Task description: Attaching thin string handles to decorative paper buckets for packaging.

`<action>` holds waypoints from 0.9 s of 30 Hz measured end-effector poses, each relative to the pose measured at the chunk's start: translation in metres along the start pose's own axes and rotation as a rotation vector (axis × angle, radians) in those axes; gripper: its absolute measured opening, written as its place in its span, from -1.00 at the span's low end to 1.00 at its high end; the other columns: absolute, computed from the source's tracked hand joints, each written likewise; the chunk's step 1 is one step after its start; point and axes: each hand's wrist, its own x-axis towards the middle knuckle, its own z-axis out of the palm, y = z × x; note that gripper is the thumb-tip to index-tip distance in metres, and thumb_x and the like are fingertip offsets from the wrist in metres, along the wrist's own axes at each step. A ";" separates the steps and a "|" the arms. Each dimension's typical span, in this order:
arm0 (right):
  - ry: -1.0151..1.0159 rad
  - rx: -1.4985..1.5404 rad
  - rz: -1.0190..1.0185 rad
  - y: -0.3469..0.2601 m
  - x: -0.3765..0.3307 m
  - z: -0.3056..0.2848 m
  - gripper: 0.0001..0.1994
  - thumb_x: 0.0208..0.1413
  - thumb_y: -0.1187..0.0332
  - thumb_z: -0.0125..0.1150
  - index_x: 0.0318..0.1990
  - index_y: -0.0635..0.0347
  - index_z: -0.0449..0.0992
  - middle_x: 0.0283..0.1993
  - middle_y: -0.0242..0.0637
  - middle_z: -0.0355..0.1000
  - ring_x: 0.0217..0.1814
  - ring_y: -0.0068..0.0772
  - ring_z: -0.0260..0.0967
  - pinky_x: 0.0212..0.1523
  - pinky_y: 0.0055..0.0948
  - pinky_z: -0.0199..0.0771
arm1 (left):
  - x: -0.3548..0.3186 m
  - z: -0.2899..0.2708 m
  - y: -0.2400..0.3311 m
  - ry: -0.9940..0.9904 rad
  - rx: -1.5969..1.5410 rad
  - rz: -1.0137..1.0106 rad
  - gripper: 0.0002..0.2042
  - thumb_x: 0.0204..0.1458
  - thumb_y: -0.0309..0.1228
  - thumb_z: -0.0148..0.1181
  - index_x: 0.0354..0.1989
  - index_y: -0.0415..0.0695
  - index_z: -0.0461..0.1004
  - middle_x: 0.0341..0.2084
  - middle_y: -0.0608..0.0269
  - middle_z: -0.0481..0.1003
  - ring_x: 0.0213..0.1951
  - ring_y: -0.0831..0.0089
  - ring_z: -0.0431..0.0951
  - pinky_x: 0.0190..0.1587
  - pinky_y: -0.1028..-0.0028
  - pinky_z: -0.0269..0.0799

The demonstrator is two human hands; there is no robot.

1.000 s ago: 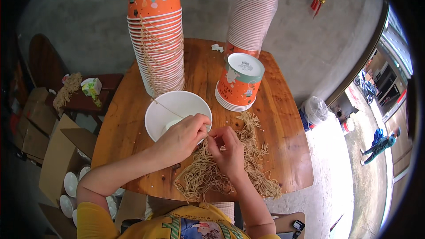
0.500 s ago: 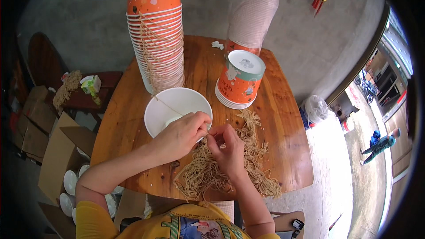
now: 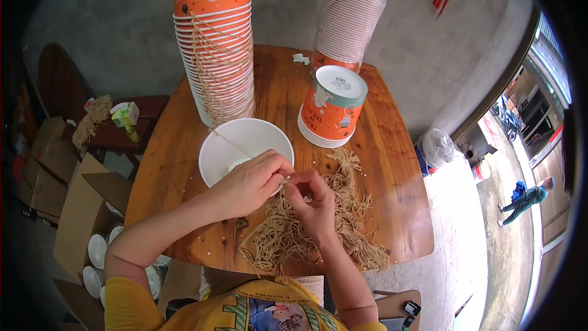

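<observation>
Wood of a warm brown made up the table point(image 3: 392, 165), which stood on a grey concrete floor with cardboard boxes point(image 3: 67, 208) off its left edge and two tall stacks of orange paper cups point(image 3: 214, 43) near its far edge. Both forearms came in over the near edge: the left hand point(image 3: 248, 184) lay curled over the rim of a white bowl point(image 3: 236, 144), fingers pinched on a thin string point(image 3: 236, 145), while the right hand point(image 3: 315, 199), just beside it, pinched strands above a heap of tan string point(image 3: 349, 220).
</observation>
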 end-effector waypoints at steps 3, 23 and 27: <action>-0.001 -0.059 -0.005 0.000 -0.001 0.000 -0.91 0.11 0.52 0.22 -0.24 0.23 0.44 -0.36 -0.49 0.44 -0.33 -0.74 0.38 -0.25 -0.66 0.41 | 0.000 -0.002 0.001 -0.023 -0.046 -0.079 -0.89 0.15 -0.50 0.02 -0.18 -0.21 0.33 -0.29 0.09 0.44 -0.25 0.17 0.52 -0.21 0.30 0.43; 0.005 0.327 0.103 0.004 -0.006 0.002 -0.91 0.19 0.54 0.05 -0.20 0.20 0.30 -0.35 -0.37 0.42 -0.33 -0.61 0.40 -0.27 -0.62 0.45 | -0.003 0.000 0.009 -0.082 -0.031 -0.200 -0.87 0.14 -0.47 0.10 -0.22 -0.21 0.30 -0.42 0.23 0.48 -0.36 0.41 0.50 -0.27 0.41 0.42; -0.003 0.299 0.113 0.005 -0.009 0.001 -0.93 0.21 0.53 0.05 -0.20 0.23 0.31 -0.31 -0.36 0.44 -0.31 -0.63 0.40 -0.24 -0.61 0.44 | -0.004 0.002 0.007 -0.015 0.073 -0.108 -0.88 0.09 -0.49 0.08 -0.30 -0.19 0.26 -0.38 0.14 0.41 -0.32 0.19 0.48 -0.27 0.29 0.41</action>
